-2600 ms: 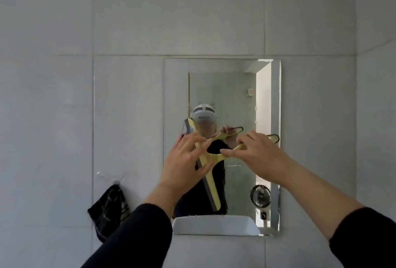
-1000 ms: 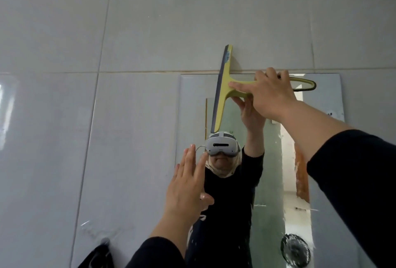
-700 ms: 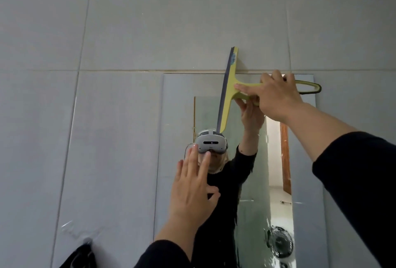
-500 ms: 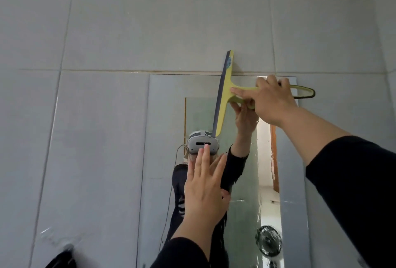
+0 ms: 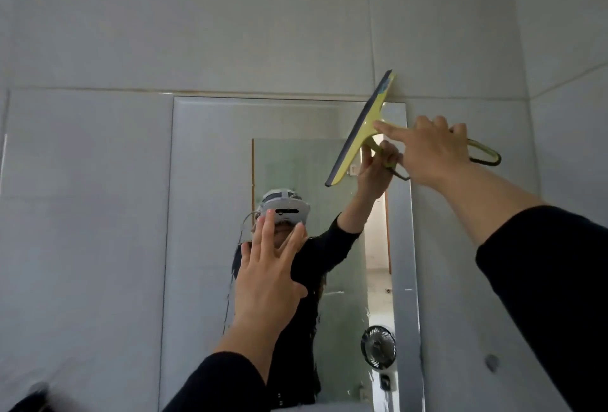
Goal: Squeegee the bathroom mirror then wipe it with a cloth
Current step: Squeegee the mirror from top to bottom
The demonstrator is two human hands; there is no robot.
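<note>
A tall frameless mirror [image 5: 204,214] hangs on the grey tiled wall. My right hand [image 5: 431,151] grips the handle of a yellow-green squeegee [image 5: 358,135], index finger stretched along its neck. The dark blade lies tilted against the mirror's top right corner, its upper tip over the tile above the glass. My left hand [image 5: 266,276] is raised flat in front of the mirror's middle, fingers spread, holding nothing. Water streaks show on the lower glass. A dark cloth [image 5: 29,401] is just visible at the bottom left edge.
The mirror reflects a person in black sleeves, a glass door and a small round fan [image 5: 378,347]. A wall corner [image 5: 523,49] runs down the right side. A small round knob [image 5: 492,361] sits on the tile right of the mirror.
My right hand has carried the squeegee from the mirror's top centre to its top right corner and tilted the blade. The left hand stayed raised and open. The view shifted rightwards.
</note>
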